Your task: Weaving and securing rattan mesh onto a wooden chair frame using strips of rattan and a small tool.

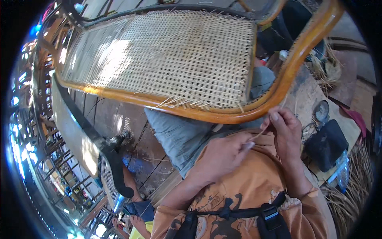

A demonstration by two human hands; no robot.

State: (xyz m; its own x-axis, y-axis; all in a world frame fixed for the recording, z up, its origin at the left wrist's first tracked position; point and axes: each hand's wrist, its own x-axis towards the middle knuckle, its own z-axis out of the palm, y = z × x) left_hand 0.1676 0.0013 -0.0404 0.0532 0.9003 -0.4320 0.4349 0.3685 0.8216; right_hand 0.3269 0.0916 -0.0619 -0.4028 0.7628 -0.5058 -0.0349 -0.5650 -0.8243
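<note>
A long wooden seat frame (223,116) with varnished, curved rails lies across my lap. Woven cane webbing (191,51) fills it, and loose strand ends stick out along the near rail. Below its near right corner, in front of my orange shirt, both hands are closed on a thin cane strand (259,134). My left hand (223,156) pinches one part between thumb and fingers. My right hand (284,129), just to the right, grips the strand with bent thumb and fingertips. Where the strand's ends lie is hard to make out.
On a board at right are a black pouch-like item (326,145), a round metal piece (321,109) and a clear plastic bottle (342,175). Bundled cane strands (354,183) lie beyond. A dark bucket (292,24) stands far right. Another person's hands (137,224) show at lower left.
</note>
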